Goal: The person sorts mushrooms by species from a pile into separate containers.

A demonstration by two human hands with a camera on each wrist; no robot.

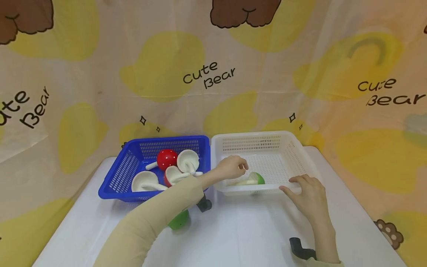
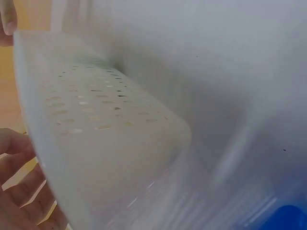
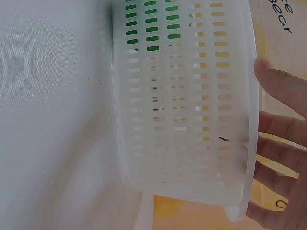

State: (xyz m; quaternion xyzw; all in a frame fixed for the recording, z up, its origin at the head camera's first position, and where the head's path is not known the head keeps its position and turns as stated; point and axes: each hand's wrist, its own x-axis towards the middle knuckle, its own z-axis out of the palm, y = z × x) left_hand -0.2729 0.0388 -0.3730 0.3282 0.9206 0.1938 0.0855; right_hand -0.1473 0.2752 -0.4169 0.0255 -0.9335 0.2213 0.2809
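Observation:
In the head view my left hand (image 1: 232,167) hovers over the left part of the white plastic basket (image 1: 277,163), fingers loosely bent and nothing seen in them. Below it lies a green ladle (image 1: 259,178) with a pale inside and handle, near the basket's front wall. My right hand (image 1: 311,196) is at the basket's front right corner, with thumb and fingertips at the rim. The right wrist view has its fingers spread along the rim (image 3: 252,139). To the left, a blue basket (image 1: 115,185) contains a red white-dotted ladle (image 1: 166,159) and several white-bowled ladles (image 1: 145,181).
A green round thing (image 1: 179,220) lies on the white tablecloth (image 1: 240,230), partly behind my left sleeve. Black wrist mounts (image 1: 204,204) stick out from both wrists. A printed yellow curtain (image 1: 173,74) hangs close behind the baskets, which stand side by side.

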